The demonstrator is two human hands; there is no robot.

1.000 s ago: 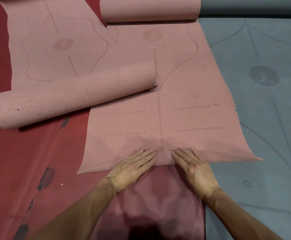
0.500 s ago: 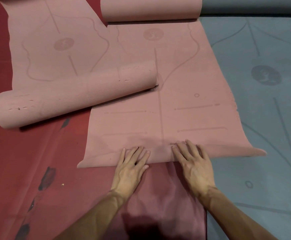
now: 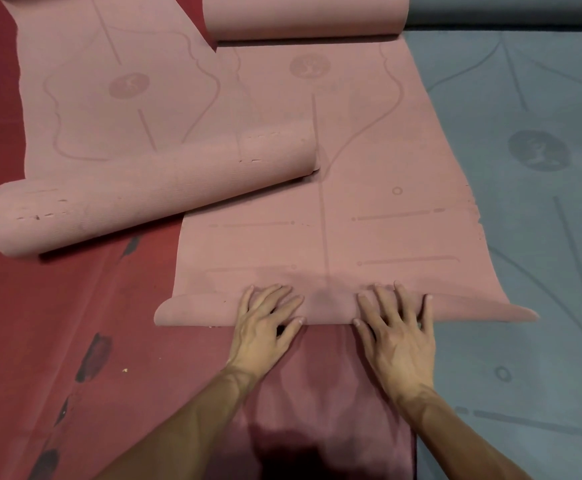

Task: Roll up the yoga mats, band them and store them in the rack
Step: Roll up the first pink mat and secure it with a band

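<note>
Red floor (image 3: 75,323), pink mat edge (image 3: 196,310) seemingly rolled further

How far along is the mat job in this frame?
Early. Done: the left pink mat is partly rolled, with no band on it. In hand: the left hand and right hand press on the first turn at the near edge of the middle pink mat. Left: most of that mat and the grey mat lie flat; no bands or rack show.
</note>
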